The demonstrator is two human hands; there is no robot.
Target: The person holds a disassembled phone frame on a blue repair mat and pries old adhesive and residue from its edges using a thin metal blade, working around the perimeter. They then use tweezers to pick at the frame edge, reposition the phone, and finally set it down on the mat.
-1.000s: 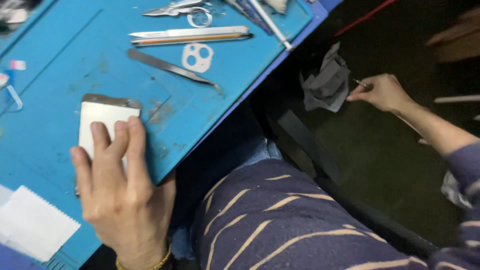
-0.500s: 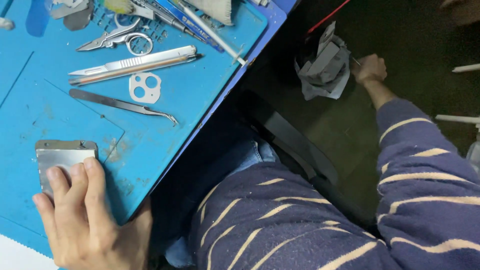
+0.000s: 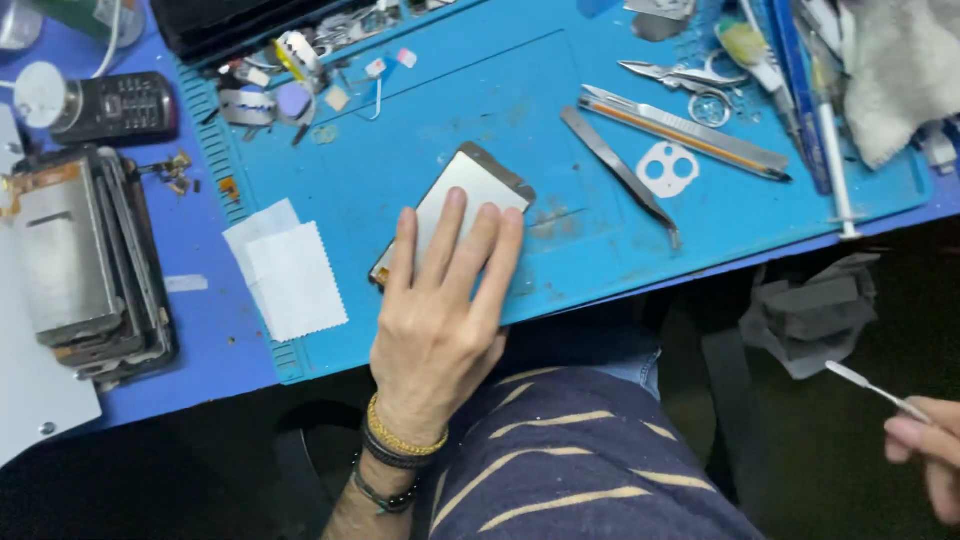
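Flat on the blue mat (image 3: 430, 120) lies a thin rectangular phone panel (image 3: 470, 185), its upper face a dull, pale silver-grey with a darker bezel and rounded corners, set at a slant near the mat's front edge. Over its lower half rests the left hand (image 3: 440, 310), palm down, fingers (image 3: 452, 225) straight and slightly spread, pressing the panel to the mat rather than curling around it; beaded and corded bracelets ring the wrist. Off to the lower right, well apart from the bench, the right hand (image 3: 925, 450) shows only in part at the frame's edge, its fingertips pinched on a slim, bright metal spatula tool (image 3: 875, 388) with a flattened tip. The mat looks rubbery and scuffed, with ridged slots along its left border. Just left of the panel sit two white sheets (image 3: 285, 270), one with a zigzag-cut edge. Behind the panel are grey metal tweezers (image 3: 620, 175), a white plastic piece with round cutouts (image 3: 668, 168), and small scissors (image 3: 680, 80). A stack of worn metal phone frames (image 3: 85, 260) rests on the bench at far left, and a fuzzy white cloth (image 3: 900, 70) bunches at upper right.
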